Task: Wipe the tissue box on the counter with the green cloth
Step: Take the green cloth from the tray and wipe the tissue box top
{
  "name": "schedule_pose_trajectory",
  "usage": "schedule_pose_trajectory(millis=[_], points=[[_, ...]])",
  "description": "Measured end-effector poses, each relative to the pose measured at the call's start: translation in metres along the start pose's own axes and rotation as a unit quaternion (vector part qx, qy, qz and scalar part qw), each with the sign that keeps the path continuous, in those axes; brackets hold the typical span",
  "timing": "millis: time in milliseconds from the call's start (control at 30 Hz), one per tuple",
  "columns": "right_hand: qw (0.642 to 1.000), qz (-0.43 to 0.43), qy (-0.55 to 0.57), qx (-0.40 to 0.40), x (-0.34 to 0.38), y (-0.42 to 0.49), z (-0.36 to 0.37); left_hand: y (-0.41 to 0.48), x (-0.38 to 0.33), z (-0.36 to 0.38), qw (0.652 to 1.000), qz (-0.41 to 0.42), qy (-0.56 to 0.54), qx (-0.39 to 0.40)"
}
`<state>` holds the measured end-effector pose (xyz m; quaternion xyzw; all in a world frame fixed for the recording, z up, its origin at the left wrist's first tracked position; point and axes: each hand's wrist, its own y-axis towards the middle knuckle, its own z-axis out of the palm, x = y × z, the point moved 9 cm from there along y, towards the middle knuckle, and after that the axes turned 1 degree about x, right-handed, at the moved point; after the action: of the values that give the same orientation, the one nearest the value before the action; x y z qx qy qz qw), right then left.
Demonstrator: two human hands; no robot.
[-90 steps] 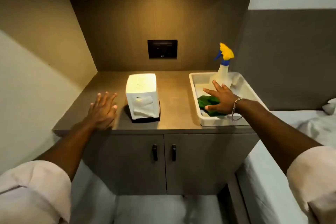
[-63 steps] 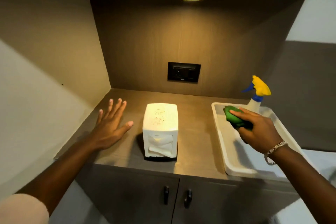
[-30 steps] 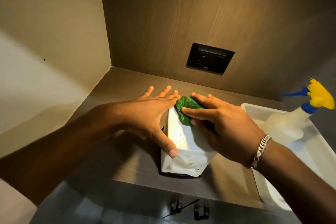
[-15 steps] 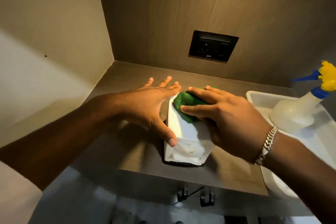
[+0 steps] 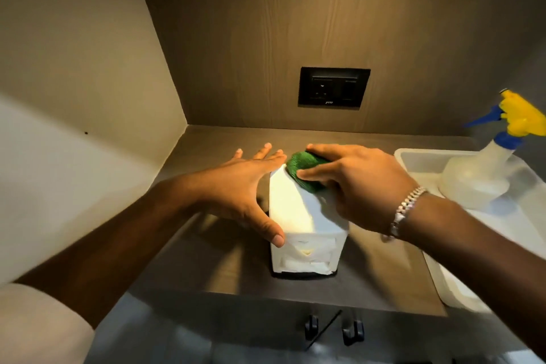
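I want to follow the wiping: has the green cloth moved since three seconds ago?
Yes. The green cloth lay in the white tray then; now the right hand presses it on the tissue box, left of the tray.

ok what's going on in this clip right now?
A person is wiping the top of a white upright tissue box on the grey-brown counter. The right hand presses a bunched green cloth onto the box's far top edge, while the left hand braces the box's left side. A clear spray bottle with a yellow trigger stands in the white tray to the right.
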<state>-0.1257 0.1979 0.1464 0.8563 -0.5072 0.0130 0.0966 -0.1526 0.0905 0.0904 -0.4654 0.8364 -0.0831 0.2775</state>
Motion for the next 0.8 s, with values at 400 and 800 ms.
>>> schedule_pose_trajectory(millis=[400, 800], points=[[0.997, -0.043, 0.057, 0.008, 0.000, -0.072, -0.001, -0.003, -0.008, -0.003, 0.999, -0.006, 0.033, -0.014], [0.915, 0.237, 0.320, -0.070, -0.090, -0.038, 0.050, -0.006, -0.016, -0.003, 0.993, -0.075, 0.078, 0.042]])
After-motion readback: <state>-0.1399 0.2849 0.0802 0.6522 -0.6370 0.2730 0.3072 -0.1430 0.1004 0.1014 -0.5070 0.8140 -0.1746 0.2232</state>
